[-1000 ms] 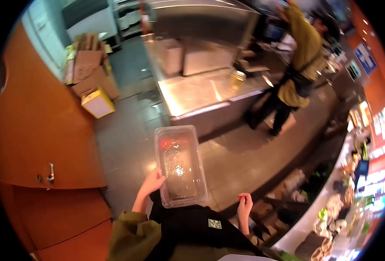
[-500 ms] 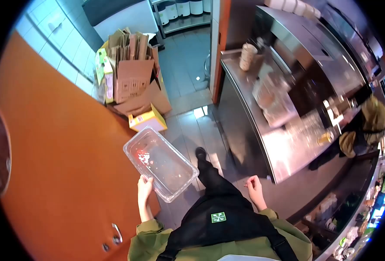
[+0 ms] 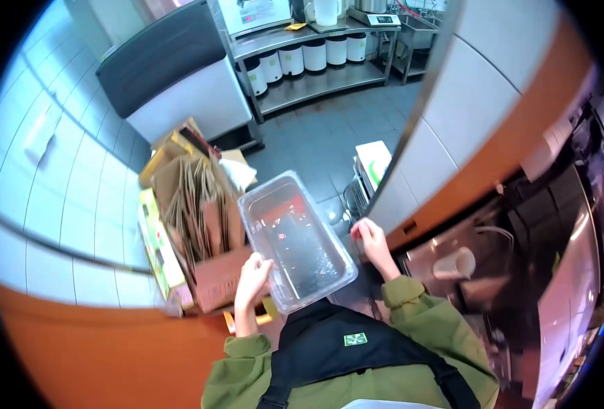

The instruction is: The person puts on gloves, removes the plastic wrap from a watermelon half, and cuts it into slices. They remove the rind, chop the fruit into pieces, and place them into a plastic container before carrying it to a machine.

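A clear plastic food pan (image 3: 302, 255) is held out in front of my body, its inside wet with drops and a few small bits. My left hand (image 3: 254, 278) grips the rim on its left side, the thumb over the edge. Just off the pan's right side is my right hand (image 3: 370, 244), fingers curled in, and I see nothing in it. The undersides of the fingers on both hands are partly hidden.
Left of the pan, a large box holds folded cardboard (image 3: 200, 211). Ahead, past the doorway, a steel shelf (image 3: 322, 92) carries several white tubs, beside a dark-lidded bin (image 3: 165, 61). A white box (image 3: 373, 163) stands by the right wall; a steel counter (image 3: 520, 245) lies right.
I have moved forward and turned to face the doorway. The pan, still in my left hand, has come in front of me, and my right hand is much closer to it.
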Action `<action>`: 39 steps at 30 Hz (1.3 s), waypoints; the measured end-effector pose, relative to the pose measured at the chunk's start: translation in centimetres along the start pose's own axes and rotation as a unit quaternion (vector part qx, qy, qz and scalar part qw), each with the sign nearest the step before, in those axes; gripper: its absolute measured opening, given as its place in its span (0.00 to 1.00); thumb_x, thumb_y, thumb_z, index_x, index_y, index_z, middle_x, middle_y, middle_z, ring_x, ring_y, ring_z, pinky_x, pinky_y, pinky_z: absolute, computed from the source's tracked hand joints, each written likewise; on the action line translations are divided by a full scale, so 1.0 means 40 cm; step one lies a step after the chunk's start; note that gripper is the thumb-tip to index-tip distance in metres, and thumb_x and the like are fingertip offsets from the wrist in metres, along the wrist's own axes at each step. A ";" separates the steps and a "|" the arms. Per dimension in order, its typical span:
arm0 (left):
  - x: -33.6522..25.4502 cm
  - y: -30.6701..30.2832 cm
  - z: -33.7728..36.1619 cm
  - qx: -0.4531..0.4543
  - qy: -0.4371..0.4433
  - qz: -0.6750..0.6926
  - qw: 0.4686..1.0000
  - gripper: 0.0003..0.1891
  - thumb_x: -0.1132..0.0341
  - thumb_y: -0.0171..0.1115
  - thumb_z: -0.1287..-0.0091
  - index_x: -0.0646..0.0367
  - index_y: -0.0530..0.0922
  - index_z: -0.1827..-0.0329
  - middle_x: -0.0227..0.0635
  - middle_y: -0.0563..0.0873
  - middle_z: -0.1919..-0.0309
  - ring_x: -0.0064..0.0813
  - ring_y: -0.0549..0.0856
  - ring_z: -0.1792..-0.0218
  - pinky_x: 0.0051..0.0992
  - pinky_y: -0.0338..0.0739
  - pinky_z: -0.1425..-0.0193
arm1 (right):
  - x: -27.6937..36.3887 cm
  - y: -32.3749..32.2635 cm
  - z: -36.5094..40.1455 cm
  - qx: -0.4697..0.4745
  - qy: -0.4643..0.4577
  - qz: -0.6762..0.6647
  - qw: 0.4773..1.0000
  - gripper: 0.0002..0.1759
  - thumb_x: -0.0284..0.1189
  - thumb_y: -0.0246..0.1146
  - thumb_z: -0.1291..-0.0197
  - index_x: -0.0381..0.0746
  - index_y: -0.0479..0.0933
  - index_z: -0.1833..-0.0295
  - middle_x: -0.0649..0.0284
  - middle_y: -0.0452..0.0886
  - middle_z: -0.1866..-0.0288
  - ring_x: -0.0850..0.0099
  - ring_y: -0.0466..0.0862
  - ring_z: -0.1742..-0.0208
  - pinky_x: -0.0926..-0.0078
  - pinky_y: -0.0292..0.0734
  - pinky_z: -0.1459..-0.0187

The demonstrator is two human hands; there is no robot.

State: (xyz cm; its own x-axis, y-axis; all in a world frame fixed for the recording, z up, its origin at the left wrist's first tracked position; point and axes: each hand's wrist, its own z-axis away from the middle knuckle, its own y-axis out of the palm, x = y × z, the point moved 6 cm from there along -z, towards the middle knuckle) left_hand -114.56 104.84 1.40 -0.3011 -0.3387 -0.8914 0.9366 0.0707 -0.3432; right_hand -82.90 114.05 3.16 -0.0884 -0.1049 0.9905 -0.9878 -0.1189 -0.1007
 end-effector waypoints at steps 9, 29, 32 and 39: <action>-0.380 0.026 -0.959 -0.020 0.068 -0.134 0.989 0.14 0.62 0.63 0.38 0.65 0.75 0.59 0.46 0.85 0.75 0.39 0.87 0.74 0.36 0.81 0.65 | -0.268 -0.078 -0.891 -0.161 0.133 -0.125 0.970 0.13 0.34 0.52 0.24 0.37 0.77 0.57 0.66 0.80 0.65 0.80 0.79 0.70 0.82 0.75 0.65; -1.211 0.873 -2.780 0.189 0.121 -0.195 0.955 0.12 0.63 0.64 0.40 0.63 0.72 0.71 0.43 0.83 0.78 0.33 0.85 0.73 0.33 0.79 0.65 | -0.595 -0.897 -2.370 -0.313 0.109 -0.120 0.936 0.20 0.38 0.51 0.24 0.37 0.79 0.64 0.67 0.81 0.69 0.78 0.79 0.66 0.77 0.77 0.59; -1.383 1.132 -2.983 0.230 0.137 -0.280 0.922 0.12 0.65 0.62 0.39 0.67 0.73 0.65 0.38 0.82 0.73 0.28 0.82 0.72 0.31 0.78 0.65 | -0.601 -1.051 -2.604 -0.272 0.131 -0.114 0.947 0.16 0.37 0.51 0.24 0.36 0.77 0.57 0.67 0.80 0.64 0.78 0.79 0.61 0.77 0.76 0.54; -1.789 1.897 -3.342 0.397 0.160 -0.217 0.877 0.12 0.66 0.64 0.37 0.63 0.71 0.70 0.40 0.82 0.76 0.27 0.83 0.80 0.29 0.79 0.74 | -0.580 -1.667 -2.835 -0.437 0.120 -0.098 0.886 0.11 0.33 0.60 0.30 0.35 0.76 0.52 0.69 0.79 0.62 0.81 0.77 0.59 0.78 0.74 0.54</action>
State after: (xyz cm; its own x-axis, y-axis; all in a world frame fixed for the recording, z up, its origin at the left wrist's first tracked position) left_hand -45.91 259.89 -0.40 -0.5769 0.1169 -0.8084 0.5128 -0.7185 -0.4699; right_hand -29.55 236.39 -2.55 0.1746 0.0590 0.9829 -0.7004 0.7091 0.0819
